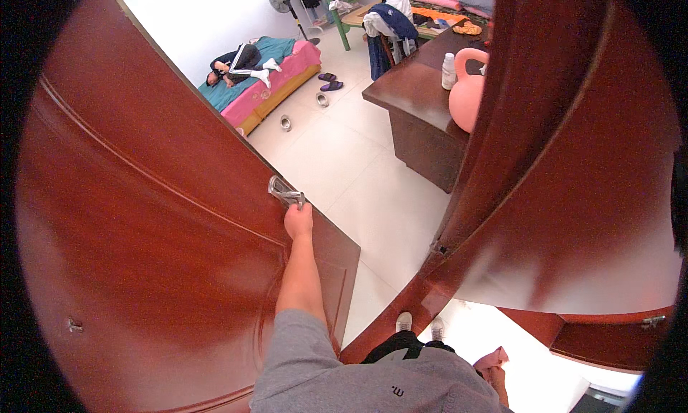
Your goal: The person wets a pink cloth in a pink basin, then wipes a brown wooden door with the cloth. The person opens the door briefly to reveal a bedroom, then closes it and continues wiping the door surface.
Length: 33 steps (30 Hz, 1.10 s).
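Note:
My left hand (pixel 299 219) is closed around the metal lever handle (pixel 287 192) of a reddish-brown wooden door (pixel 161 214). The door stands partly open, and a bedroom shows past its edge. My right hand (pixel 498 383) hangs low beside my body at the lower right, largely hidden by the grey shirt. A pinkish cloth (pixel 492 360) is held in it.
A person (pixel 242 66) lies on a low bed (pixel 269 98) by the far wall. Purple-black slippers (pixel 331 85) and two metal bowls (pixel 322 100) are on the tiled floor. At right stand a dark desk (pixel 414 85) with a pink vessel (pixel 467 104) and the door frame (pixel 462 198).

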Motion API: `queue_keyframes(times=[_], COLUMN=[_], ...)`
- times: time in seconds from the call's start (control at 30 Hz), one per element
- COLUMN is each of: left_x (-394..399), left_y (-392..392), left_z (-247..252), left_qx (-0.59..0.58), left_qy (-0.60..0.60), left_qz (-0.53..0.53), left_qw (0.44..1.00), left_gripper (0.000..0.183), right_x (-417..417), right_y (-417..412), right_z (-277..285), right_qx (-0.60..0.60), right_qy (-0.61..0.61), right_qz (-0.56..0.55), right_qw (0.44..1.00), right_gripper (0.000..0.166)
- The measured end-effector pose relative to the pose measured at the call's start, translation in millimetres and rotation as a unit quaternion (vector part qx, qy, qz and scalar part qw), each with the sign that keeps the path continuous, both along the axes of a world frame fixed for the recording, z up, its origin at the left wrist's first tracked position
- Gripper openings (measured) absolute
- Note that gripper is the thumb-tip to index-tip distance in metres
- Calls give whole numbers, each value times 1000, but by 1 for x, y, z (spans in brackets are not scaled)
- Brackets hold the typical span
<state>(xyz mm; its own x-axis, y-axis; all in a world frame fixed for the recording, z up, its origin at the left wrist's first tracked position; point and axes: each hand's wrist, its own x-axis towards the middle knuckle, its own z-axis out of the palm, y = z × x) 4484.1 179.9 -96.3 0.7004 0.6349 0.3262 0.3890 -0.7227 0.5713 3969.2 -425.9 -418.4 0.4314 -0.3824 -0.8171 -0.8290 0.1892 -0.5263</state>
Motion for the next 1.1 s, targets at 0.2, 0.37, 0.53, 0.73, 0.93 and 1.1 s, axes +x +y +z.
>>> queue_keyframes(times=[0.2, 0.37, 0.53, 0.73, 0.93, 1.1], left_x=[9, 14, 16, 15, 18, 18], left_y=[1, 7, -2, -10, -28, -25], left_z=[0, -10, -13, -13, -8, -15], left_qx=[17, 13, -12, -22, -27, -17], left_qy=[21, 19, 28, 17, 23, 19], left_qz=[19, 20, 20, 17, 14, 16], left_qw=[999, 1000, 999, 999, 999, 1000], left_gripper=[35, 35, 35, 34, 33, 33], right_x=[-1, -5, 2, -16, -20, -17], right_y=[-5, -9, 0, -4, -6, -3], right_z=[3, -2, 15, 9, -2, 15], right_qx=[-85, -63, -3, -13, 54, 28], right_qy=[19, 5, 31, -75, -28, -37], right_qz=[119, 102, -11, 27, -92, -93], right_qw=[989, 993, 999, 997, 994, 995], right_gripper=[30, 27, 24, 21, 19, 18])
